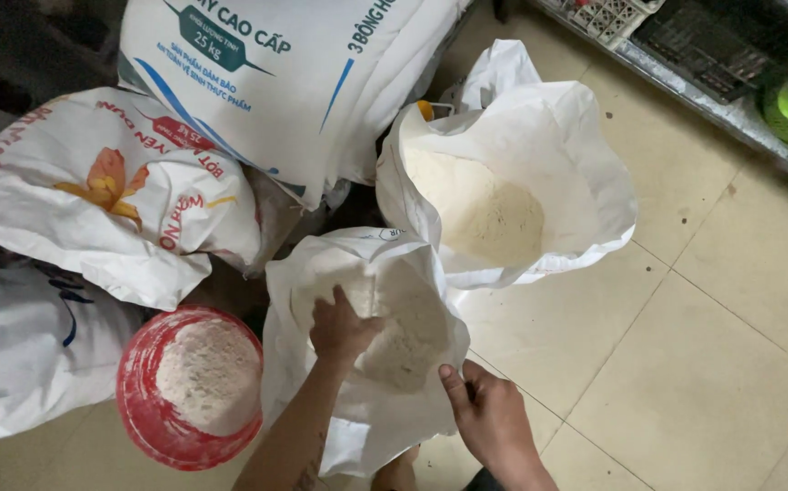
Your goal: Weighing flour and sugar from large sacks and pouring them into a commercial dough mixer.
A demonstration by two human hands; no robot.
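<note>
An open white sack [321, 273] of pale flour stands on the floor in front of me. My left hand [341, 329] reaches down inside it, fingers curled in the flour; whether it holds anything is hidden. My right hand [489, 418] grips the near rim of the same sack, thumb over the edge. Left of the sack sits a red bowl [144, 409] heaped with white flour.
A second open white sack [576, 155] of flour stands behind on the right. Closed printed sacks [103, 191] are piled at the left and back. Beige floor tiles [703, 364] stretch to the right. A metal shelf [730, 109] with crates runs along the top right.
</note>
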